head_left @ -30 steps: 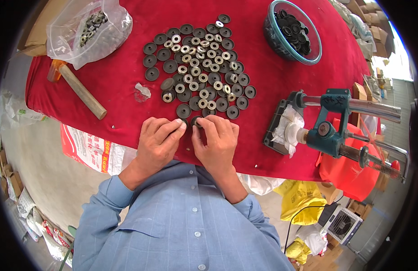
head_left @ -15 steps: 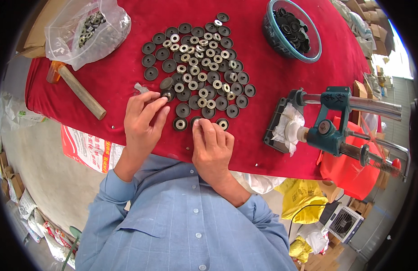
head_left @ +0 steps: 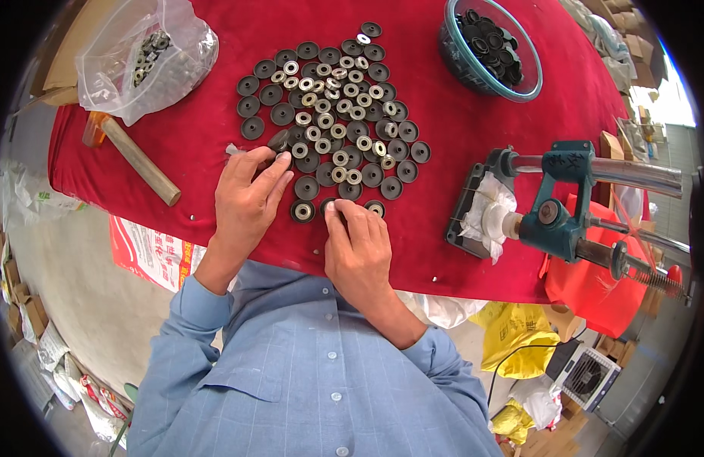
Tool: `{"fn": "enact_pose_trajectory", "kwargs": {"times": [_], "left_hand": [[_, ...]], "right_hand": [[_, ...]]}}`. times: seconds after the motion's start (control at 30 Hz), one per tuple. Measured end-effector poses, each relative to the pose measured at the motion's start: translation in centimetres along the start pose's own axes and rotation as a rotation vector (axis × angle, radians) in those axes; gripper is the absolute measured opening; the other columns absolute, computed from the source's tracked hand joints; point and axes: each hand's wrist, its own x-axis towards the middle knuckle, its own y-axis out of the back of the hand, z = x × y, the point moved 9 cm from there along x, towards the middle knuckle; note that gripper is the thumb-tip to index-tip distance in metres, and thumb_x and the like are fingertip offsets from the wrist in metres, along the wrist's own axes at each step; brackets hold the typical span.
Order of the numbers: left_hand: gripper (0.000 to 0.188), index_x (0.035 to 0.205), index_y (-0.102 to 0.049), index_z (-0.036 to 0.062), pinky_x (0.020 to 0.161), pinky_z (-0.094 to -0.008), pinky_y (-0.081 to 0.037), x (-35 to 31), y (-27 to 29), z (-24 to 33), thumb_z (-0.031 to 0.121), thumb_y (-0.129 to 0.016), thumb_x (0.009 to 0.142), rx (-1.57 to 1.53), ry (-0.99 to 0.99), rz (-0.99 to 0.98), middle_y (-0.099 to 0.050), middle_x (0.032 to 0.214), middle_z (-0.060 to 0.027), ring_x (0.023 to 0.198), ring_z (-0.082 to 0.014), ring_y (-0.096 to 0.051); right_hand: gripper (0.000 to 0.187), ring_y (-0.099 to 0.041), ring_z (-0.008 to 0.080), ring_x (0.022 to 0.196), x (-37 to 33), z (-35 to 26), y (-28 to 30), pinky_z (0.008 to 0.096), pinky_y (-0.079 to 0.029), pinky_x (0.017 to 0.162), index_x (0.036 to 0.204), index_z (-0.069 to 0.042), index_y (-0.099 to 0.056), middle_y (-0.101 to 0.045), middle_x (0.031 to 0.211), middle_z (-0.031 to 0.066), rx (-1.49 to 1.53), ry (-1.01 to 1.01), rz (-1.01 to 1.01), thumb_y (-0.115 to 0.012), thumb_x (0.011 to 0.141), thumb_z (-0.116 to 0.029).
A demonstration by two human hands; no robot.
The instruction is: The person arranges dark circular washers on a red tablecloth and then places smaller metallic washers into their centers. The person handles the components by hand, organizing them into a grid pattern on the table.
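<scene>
On the red cloth lies a group of round black discs (head_left: 307, 186) with small centre studs. Several silver ring bearings (head_left: 340, 158) rest on and among them. My left hand (head_left: 249, 194) pinches a dark disc at the group's near left edge, mostly covered by my fingertips; a tilted black disc (head_left: 279, 140) stands against it. My right hand (head_left: 359, 245) has thumb and fingers closed on a black disc (head_left: 327, 205) in the near row, its centre hidden. Beside it on either side sit two discs with bearings seated in them, the left one (head_left: 303, 211) and the right one (head_left: 375, 207).
A clear bag of bearings (head_left: 150, 61) lies at the far left, near a hammer with a wooden handle (head_left: 142, 164). At the far right stands a clear tub (head_left: 528, 90) of black discs. A green hand press (head_left: 553, 213) occupies the table's right side.
My left hand has shifted slightly right, and the black disc at its fingertips now leans more on edge. My right hand stays at the same disc. The whole view has shifted slightly.
</scene>
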Motion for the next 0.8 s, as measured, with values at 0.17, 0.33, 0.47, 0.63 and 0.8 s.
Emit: {"fn": "enact_pose_trajectory", "kwargs": {"times": [0.17, 0.33, 0.47, 0.63, 0.8], "left_hand": [[0.038, 0.124, -0.081, 0.0059, 0.085, -0.0393, -0.057, -0.5, 0.2, 0.5, 0.001, -0.085, 0.087, 0.108, -0.045, -0.030, -0.071, 0.115, -0.0083, 0.099, -0.0274, -0.068], [0.036, 0.126, -0.080, 0.0092, 0.088, -0.0408, -0.052, -0.9, 0.4, 0.7, 0.009, -0.083, 0.090, 0.172, -0.052, -0.026, -0.073, 0.121, -0.0051, 0.108, -0.0283, -0.068], [0.037, 0.128, -0.080, 0.0086, 0.097, -0.0419, -0.052, -1.4, 0.4, 0.7, 0.006, -0.081, 0.092, 0.167, -0.006, -0.032, -0.074, 0.125, -0.0064, 0.113, -0.0299, -0.068], [0.037, 0.130, -0.080, 0.0084, 0.100, -0.0426, -0.052, -1.1, 0.7, 1.0, 0.005, -0.080, 0.093, 0.181, 0.026, -0.051, -0.073, 0.127, -0.0077, 0.117, -0.0306, -0.068], [0.036, 0.129, -0.079, 0.0077, 0.096, -0.0421, -0.051, -1.2, 0.5, 0.7, 0.006, -0.079, 0.093, 0.185, -0.012, -0.065, -0.072, 0.125, -0.0077, 0.116, -0.0296, -0.067]], "right_hand": [[0.037, -0.067, 0.0268, 0.111, -1.0, -0.7, 0.0, 0.0430, -0.052, 0.094, 0.123, 0.007, -0.075, -0.067, 0.125, 0.0140, -0.118, 0.013, 0.018, -0.071, 0.089, -0.008], [0.038, -0.066, 0.0271, 0.105, 0.2, -2.0, 0.0, 0.0431, -0.052, 0.094, 0.118, 0.008, -0.076, -0.066, 0.123, 0.0180, -0.223, 0.062, -0.066, -0.071, 0.085, -0.008], [0.037, -0.067, 0.0250, 0.107, 0.6, -2.0, -0.6, 0.0435, -0.050, 0.095, 0.120, 0.007, -0.075, -0.067, 0.125, 0.0150, -0.201, 0.065, -0.107, -0.073, 0.087, -0.007], [0.040, -0.065, 0.0250, 0.114, -1.0, -0.9, -0.5, 0.0431, -0.049, 0.097, 0.124, 0.004, -0.075, -0.068, 0.129, 0.0122, -0.136, 0.020, 0.009, -0.072, 0.087, -0.012], [0.039, -0.065, 0.0239, 0.115, -1.3, -0.7, -0.1, 0.0430, -0.047, 0.095, 0.126, 0.000, -0.075, -0.068, 0.128, 0.0094, -0.117, -0.033, 0.034, -0.072, 0.089, -0.012]]}}
